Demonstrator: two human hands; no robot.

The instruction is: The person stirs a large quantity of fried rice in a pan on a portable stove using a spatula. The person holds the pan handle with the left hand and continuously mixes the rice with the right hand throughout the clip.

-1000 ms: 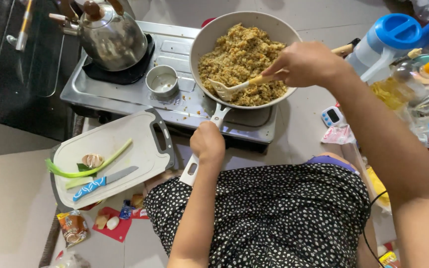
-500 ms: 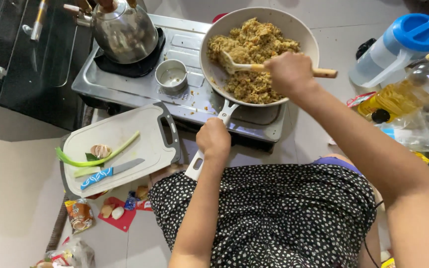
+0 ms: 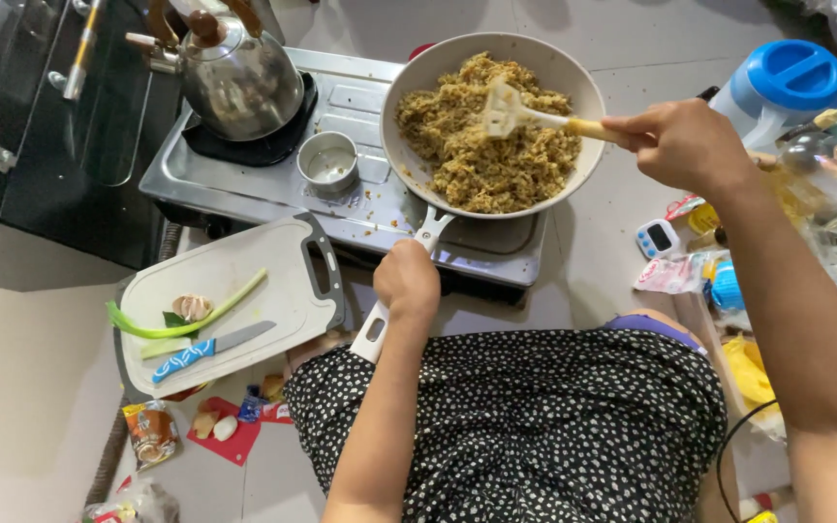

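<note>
Browned rice fills pan (image 3: 409,116), looks well mixed; left hand (image 3: 406,281) clamps handle (image 3: 380,320), right hand (image 3: 685,145) clamps spatula (image 3: 511,111) above it

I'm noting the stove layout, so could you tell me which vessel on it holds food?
The wide white pan of browned crumbly food; the steel kettle is lidded and the small steel cup looks empty.

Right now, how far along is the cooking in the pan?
Looks done: the food in the pan is browned, mixed and crumbly. In hand: the left hand grips the pan handle while the right hand holds the slotted spatula raised above the food. Left: the pan sits on the stove, nothing served; green stalk uncut on the cutting board.
</note>
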